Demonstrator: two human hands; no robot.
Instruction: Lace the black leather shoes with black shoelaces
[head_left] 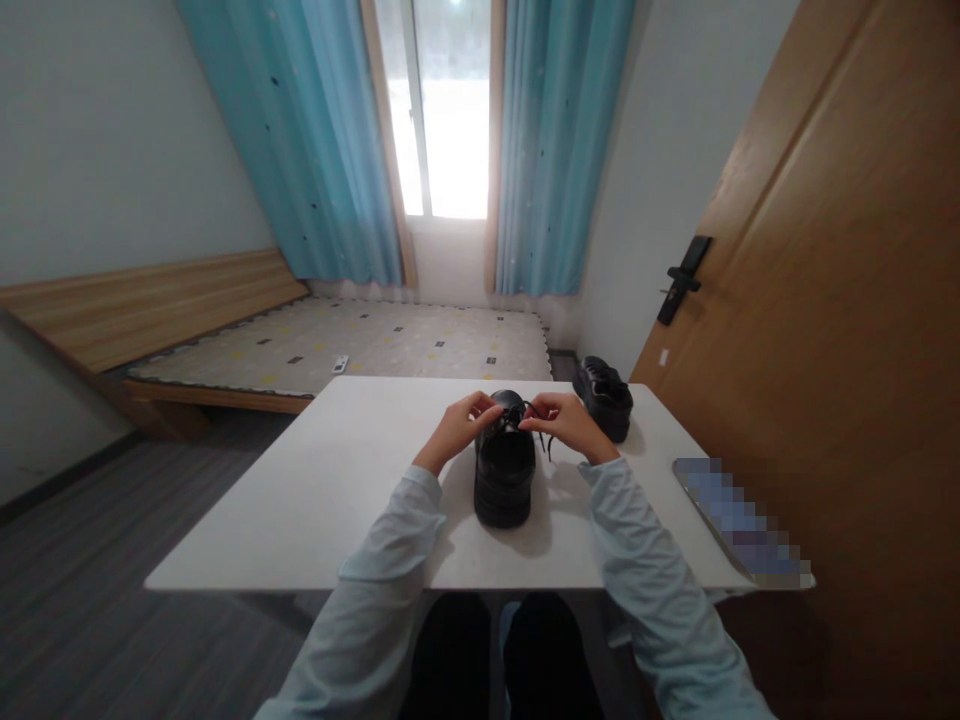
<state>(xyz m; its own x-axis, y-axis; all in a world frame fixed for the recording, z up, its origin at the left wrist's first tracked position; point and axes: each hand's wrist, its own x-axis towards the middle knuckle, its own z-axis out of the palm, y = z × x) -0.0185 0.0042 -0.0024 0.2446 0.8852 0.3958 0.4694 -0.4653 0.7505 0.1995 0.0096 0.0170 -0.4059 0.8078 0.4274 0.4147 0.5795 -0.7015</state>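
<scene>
Both hands, left hand (459, 425) and right hand (568, 420), pinch the laces (525, 417) of the shoe (504, 470); keep even tension and the shoe steady on the worktop (330, 480)

1. A white table (315, 500) stands in the middle of the room.
2. A second black shoe (604, 396) sits at the table's far right corner.
3. A blurred flat object (739, 520) lies along the table's right edge.
4. A low bed (360, 345) with a patterned mattress lies beyond the table.
5. Blue curtains (315, 140) frame a bright window (442, 110) behind the table.
6. A wooden door (840, 300) with a black handle (682, 280) stands right of the table.
</scene>
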